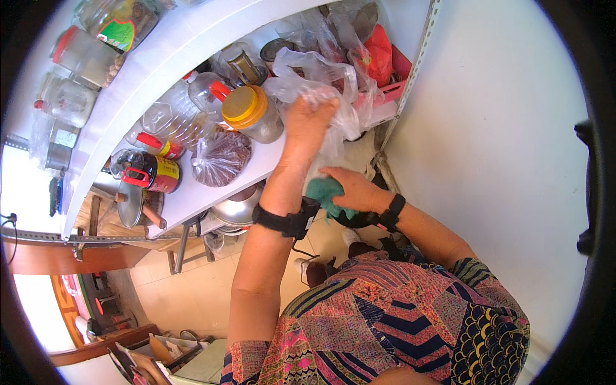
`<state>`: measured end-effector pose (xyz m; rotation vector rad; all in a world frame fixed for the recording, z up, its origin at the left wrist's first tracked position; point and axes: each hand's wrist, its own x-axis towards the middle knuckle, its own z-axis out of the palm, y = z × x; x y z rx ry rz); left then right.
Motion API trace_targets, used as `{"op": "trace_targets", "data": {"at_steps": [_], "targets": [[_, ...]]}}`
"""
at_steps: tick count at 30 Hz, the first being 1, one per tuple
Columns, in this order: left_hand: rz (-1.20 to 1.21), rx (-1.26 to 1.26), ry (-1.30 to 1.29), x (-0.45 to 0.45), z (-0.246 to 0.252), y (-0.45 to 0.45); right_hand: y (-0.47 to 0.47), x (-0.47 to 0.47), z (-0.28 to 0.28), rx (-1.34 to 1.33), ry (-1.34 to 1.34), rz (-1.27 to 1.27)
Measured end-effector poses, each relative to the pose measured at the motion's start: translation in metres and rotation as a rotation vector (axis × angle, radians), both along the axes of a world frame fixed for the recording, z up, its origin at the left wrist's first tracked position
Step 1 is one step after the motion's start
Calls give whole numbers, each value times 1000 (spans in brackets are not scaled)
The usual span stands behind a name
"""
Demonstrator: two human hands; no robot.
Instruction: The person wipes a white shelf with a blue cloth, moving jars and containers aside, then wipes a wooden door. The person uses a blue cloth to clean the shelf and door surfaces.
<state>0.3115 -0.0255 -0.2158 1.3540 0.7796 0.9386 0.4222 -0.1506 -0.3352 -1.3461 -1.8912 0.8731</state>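
Observation:
My left hand (310, 122) is closed on a clear plastic bag (315, 67) at the right part of the white shelf (267, 166). What the bag contains is hard to make out. Lower and to the right, in front of the shelf edge, my right hand (358, 190) grips a crumpled green cloth (325, 192). A jar with a yellow lid (244, 107) stands just left of my left hand. Beside that jar, nearer the shelf edge, lies a knotted clear bag of dark reddish contents (221, 159).
Large plastic bottles (173, 115) and a red-handled bottle of dark liquid (161, 173) line the shelf's left. A pink basket (392, 91) with a red bag stands at right, near a perforated metal post (409, 72). Jars (91, 57) fill the upper shelf; a metal pan (236, 209) sits below.

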Motion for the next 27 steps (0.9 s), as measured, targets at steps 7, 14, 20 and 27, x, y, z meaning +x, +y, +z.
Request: {"op": "trace_targets", "data": {"at_steps": [7,14,20,27], "targets": [[-61,572,992,0,17,-38,76,22,22,132,4,-114],[106,737,602,-40,23,-78,143,17,36,184,430,-376],[58,463,660,-100,-19,-87,210,29,38,14,737,-632],[89,69,607,-154,-76,-115,194,28,45,28,685,-586]]}}
